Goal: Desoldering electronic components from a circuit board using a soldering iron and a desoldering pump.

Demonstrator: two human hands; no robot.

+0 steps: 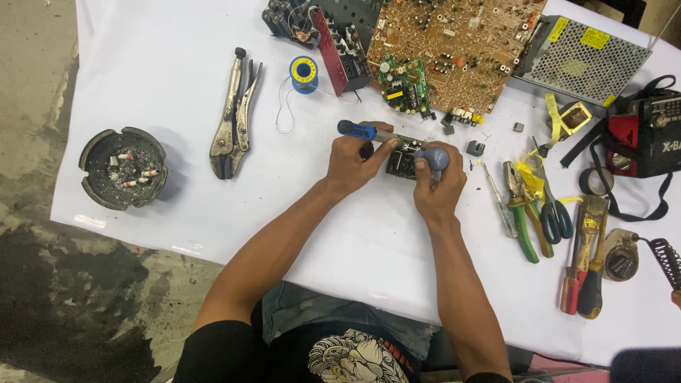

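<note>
Mid-job on the white counter [177, 78]: left hand [352, 164] grips a blue-handled soldering iron [358, 130], right hand [438, 186] wraps a blue-grey desoldering pump [433, 157], both tips on the small circuit board [403, 160] between them, rework apparently unfinished.

- Ashtray [122, 169], round, dark, holding butts
- Locking pliers [233, 117], steel
- Solder spool [303, 73], blue
- Large brown circuit board [461, 42]
- Green-handled pliers [521, 209]
- Scissors [553, 206]
</note>
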